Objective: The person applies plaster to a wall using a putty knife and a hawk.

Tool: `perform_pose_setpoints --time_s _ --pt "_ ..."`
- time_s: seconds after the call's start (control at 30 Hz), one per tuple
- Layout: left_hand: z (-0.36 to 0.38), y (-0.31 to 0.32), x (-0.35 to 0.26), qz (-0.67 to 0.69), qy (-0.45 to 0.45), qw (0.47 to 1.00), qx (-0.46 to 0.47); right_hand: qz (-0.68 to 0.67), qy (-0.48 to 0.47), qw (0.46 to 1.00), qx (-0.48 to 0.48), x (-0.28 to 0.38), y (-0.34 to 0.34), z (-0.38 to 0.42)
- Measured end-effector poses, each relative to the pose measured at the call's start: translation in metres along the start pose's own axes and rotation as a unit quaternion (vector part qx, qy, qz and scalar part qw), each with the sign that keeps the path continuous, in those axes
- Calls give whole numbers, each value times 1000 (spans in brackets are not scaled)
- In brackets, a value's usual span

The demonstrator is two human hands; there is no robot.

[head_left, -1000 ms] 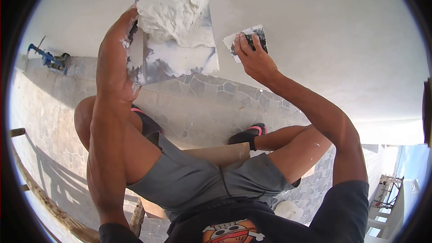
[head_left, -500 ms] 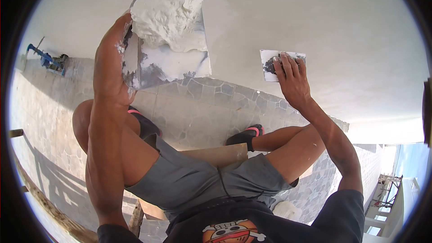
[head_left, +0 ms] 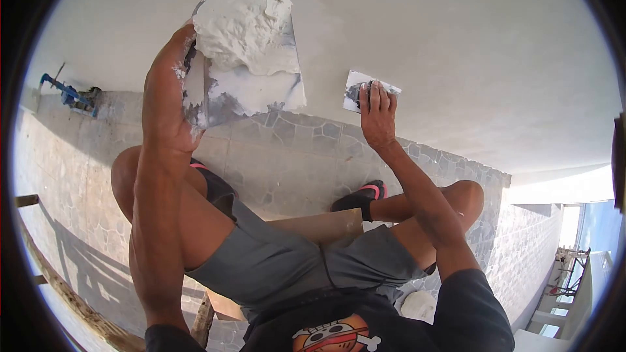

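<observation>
My left hand [head_left: 175, 85] grips a metal plaster board [head_left: 251, 91] from its left side, held up near the white wall [head_left: 456, 32]. A thick heap of white plaster [head_left: 244, 23] lies on the board's upper half. My right hand [head_left: 378, 114] presses a small plaster-smeared scraper [head_left: 358, 88] flat against the white wall, just above the edge of the stone cladding [head_left: 293, 150]. The fingers cover most of the scraper's blade. I am squatting, with my knees and grey shorts [head_left: 287, 257] below the hands.
A blue tap with pipe [head_left: 65, 88] juts from the wall at the left. A wooden plank [head_left: 319, 225] lies under my feet. Rough wooden poles [head_left: 59, 287] run along the lower left. An open walkway with scaffolding [head_left: 567, 274] shows at the lower right.
My right hand slid the scraper right along the wall, then back left and slightly down. The left hand and the plaster board stayed nearly still.
</observation>
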State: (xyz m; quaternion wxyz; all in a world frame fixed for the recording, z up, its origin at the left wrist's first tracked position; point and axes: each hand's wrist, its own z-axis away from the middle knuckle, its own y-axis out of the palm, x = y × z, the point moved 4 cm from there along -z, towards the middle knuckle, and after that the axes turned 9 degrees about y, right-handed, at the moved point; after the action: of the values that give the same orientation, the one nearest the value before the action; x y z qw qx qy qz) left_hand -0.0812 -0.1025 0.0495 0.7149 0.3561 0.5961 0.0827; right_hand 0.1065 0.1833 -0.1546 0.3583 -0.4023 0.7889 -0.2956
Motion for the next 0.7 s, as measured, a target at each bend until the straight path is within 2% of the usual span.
perform_pose_setpoints --time_s 0.07,0.17,0.33,0.47,0.53,0.7 --pt "-3 -3 0 -12 -5 1000 -8 -54 -10 996 69 11 14 15" --pt "-3 -5 0 -24 -5 1000 -10 -108 -45 990 77 18 -9 14" --pt "2 1 -5 -34 8 999 -12 -161 99 978 -88 -14 -68 -24" --pt "-1 -2 -3 -33 0 999 -11 -128 193 962 -147 -49 -87 -51" --pt "-2 -3 -1 -20 -4 1000 -6 -118 197 961 -154 -49 -84 -58" --pt "-2 -4 0 0 1 1000 8 -74 172 967 -174 1 -37 -60"
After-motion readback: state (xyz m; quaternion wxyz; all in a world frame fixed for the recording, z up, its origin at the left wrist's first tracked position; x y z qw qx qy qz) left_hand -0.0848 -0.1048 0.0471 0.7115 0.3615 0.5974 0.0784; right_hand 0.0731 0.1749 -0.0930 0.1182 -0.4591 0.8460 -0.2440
